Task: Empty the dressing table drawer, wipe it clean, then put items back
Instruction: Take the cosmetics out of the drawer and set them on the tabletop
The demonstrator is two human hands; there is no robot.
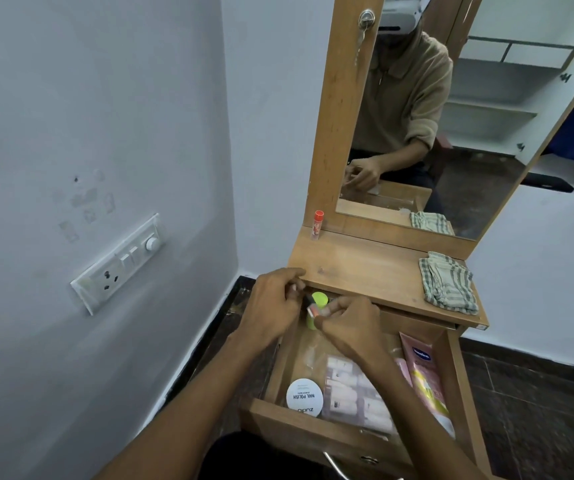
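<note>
The wooden drawer of the dressing table stands pulled out. Over its far left corner my left hand and my right hand meet. My right hand pinches a small pink-and-silver tube; my left fingers curl round a small dark item that is mostly hidden. Just under them stands a lime green bottle. Inside the drawer lie a round white nail polish remover tub, a clear packet of small white items and a pink lotion tube.
A checked cloth lies on the right of the tabletop, and an orange-capped stick stands at its back left below the mirror. The wall with a switch panel is close on the left.
</note>
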